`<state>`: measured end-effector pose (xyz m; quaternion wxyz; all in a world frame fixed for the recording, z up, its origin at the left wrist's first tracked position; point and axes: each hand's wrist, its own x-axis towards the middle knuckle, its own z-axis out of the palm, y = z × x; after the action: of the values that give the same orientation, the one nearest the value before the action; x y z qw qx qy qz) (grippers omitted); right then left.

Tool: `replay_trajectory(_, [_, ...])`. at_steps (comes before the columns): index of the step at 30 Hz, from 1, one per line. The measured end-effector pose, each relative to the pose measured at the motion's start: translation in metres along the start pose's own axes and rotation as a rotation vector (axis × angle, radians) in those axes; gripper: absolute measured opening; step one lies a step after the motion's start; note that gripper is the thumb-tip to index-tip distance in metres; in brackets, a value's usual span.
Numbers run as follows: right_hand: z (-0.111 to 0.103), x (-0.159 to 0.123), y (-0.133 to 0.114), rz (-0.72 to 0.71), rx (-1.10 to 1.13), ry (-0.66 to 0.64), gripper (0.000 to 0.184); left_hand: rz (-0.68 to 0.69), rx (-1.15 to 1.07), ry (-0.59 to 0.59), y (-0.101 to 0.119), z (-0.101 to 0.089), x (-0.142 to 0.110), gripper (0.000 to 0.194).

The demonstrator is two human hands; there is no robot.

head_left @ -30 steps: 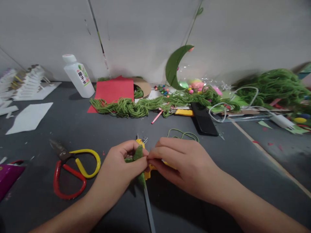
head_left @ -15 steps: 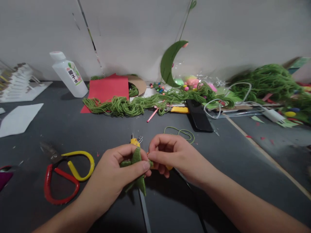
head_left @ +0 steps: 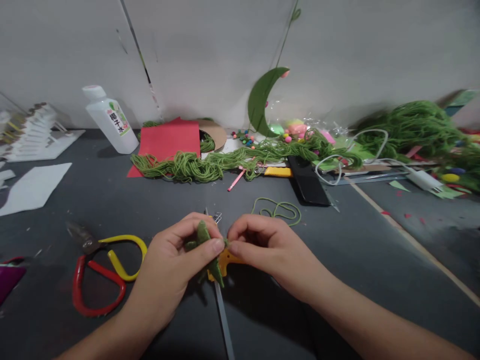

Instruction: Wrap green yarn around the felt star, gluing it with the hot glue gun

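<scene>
My left hand [head_left: 187,255] pinches a small star wrapped in green yarn [head_left: 203,234] between thumb and fingers. Its pointed arms stick out above and below the thumb. Close against it, my right hand [head_left: 268,245] has thumb and forefinger pressed together at the star's right-hand tip, which the fingertips mostly cover. Underneath both hands lies a yellow glue gun [head_left: 227,259] with a wire stand, largely hidden. Beyond my right hand a loose length of green yarn [head_left: 279,203] curls on the dark table.
Red-and-yellow-handled scissors [head_left: 98,265] lie to the left. Along the wall are a white bottle [head_left: 112,125], red paper [head_left: 170,140], a skein of green yarn [head_left: 191,167], a black phone [head_left: 309,182], a white charger [head_left: 423,179] and a green crescent [head_left: 258,100].
Both hands have drawn slightly closer together, and the star has turned a little in my left hand. More of the yellow glue gun shows beneath. The view has shifted slightly.
</scene>
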<state>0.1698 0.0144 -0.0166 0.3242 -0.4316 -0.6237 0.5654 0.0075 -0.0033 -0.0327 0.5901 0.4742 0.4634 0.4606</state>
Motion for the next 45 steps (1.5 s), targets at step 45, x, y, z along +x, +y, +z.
replay_trajectory(45, [-0.016, 0.005, -0.004, 0.359, 0.207, -0.147, 0.008, -0.165, 0.291, -0.221, 0.009, 0.003, -0.002, 0.008])
